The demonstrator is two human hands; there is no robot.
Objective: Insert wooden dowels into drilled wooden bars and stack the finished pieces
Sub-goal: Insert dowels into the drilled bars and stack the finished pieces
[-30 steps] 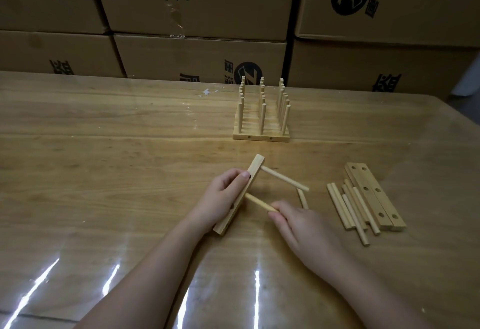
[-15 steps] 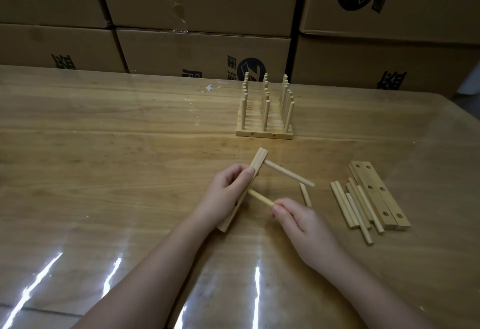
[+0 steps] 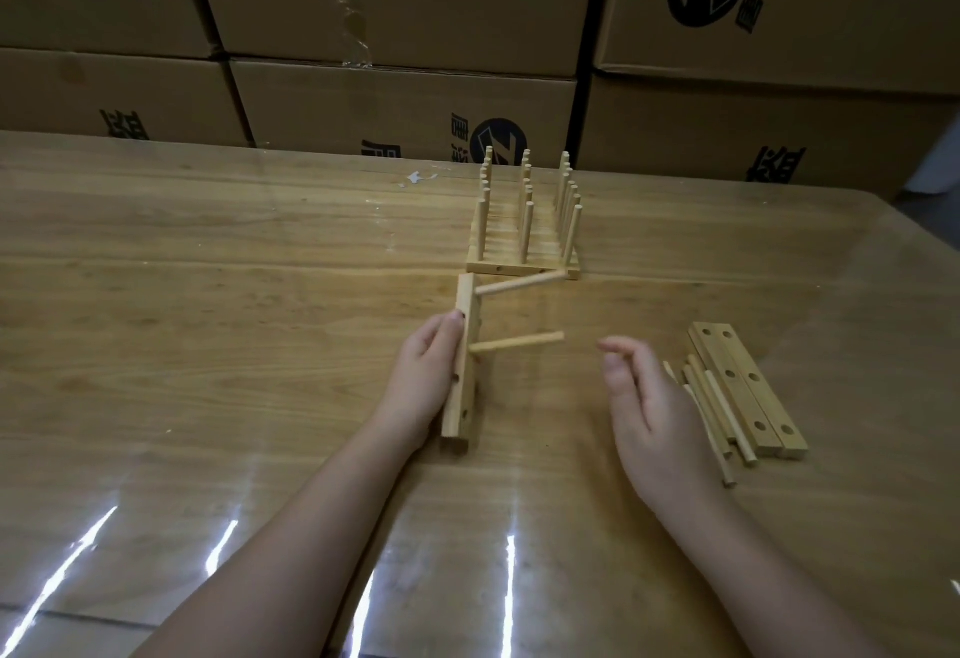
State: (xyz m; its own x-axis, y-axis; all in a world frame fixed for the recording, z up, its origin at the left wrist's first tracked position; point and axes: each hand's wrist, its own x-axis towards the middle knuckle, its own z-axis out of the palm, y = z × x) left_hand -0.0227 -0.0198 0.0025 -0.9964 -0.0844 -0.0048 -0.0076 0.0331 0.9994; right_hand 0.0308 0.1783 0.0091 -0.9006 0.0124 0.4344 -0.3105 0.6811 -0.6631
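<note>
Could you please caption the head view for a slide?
Left hand holds a drilled bar with two dowels inserted; the open right hand hovers beside loose dowels.

The bar stands on edge, two dowels jutting sideways from it (both tilted slightly upward). Finished pieces stand just behind; spare bars and loose dowels lie to the right, touching.

We see a glossy wooden counter with a stack of dowelled bars near its far edge. Nearer us and right of that stack, two drilled bars lie side by side, with loose dowels against their left side. White flecks lie left of the stack.
</note>
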